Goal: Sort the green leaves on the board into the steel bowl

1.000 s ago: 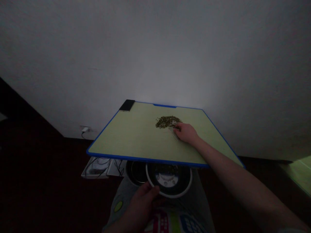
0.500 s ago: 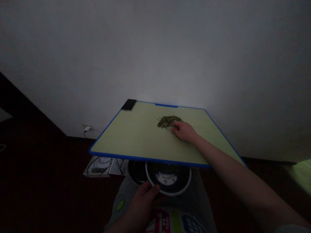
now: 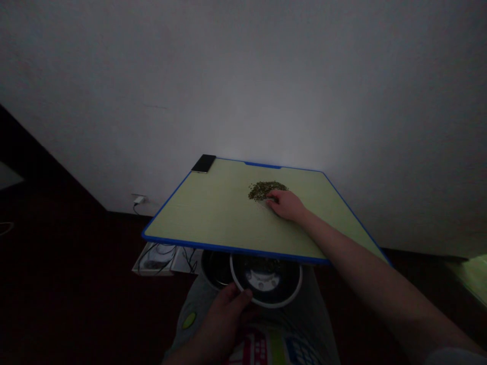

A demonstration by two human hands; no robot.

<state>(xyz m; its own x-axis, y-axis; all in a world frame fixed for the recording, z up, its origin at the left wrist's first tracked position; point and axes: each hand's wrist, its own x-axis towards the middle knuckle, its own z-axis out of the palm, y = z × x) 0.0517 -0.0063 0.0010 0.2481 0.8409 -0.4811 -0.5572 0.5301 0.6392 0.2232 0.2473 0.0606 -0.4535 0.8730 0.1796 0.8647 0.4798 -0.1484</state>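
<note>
On the pale tabletop [image 3: 213, 213] lies a loose spread of small greenish-brown grains [image 3: 262, 188], possibly beans or seeds. At its near right edge, my right hand [image 3: 286, 205] is closed in a pinch, fingertips down by the grains. A pale, see-through flat piece [image 3: 263, 204] shows at those fingertips, too faint to name. Below the table's front edge, my left hand [image 3: 228, 309] grips the near left rim of a white-rimmed bowl [image 3: 277, 305] over my lap. Some grains show dimly inside, partly hidden by the table edge. Beside it sits a second dark bowl [image 3: 215, 271].
A black phone [image 3: 204, 163] lies at the table's far left corner. The table's blue edging [image 3: 236, 249] overhangs both bowls. A white wall [image 3: 266, 91] stands behind. Low at left are a plugged-in charger [image 3: 139, 201] and a white box [image 3: 152, 258] with cables.
The view has shifted slightly. My right hand stays at the near edge of the grains with only a small movement. My left hand keeps its hold on the bowl's rim.
</note>
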